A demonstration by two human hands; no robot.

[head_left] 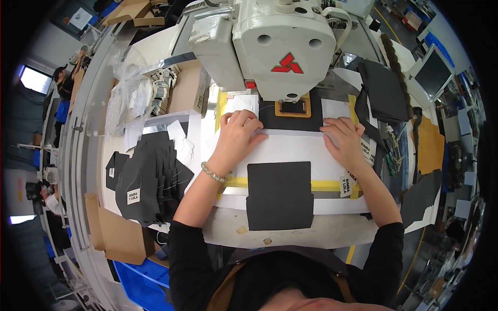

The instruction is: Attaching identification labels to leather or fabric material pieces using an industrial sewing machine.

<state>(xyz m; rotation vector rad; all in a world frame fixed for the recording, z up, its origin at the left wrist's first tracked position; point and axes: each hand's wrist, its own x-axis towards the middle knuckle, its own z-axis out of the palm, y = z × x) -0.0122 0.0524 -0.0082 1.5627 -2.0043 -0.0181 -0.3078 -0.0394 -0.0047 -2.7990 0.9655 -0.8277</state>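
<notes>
the black top (282,274) is sitting nearest, at 6 o'clock. at 12 o'clock, a black piece (290,124) is lying under the machine (282,45). the left hand (240,136), at 11, and right hand (343,139), at 1, are resting at its side edges, each grip looking open. uneven pushing could be making it crooked; a hand creeping inward could be getting pinched.
</notes>
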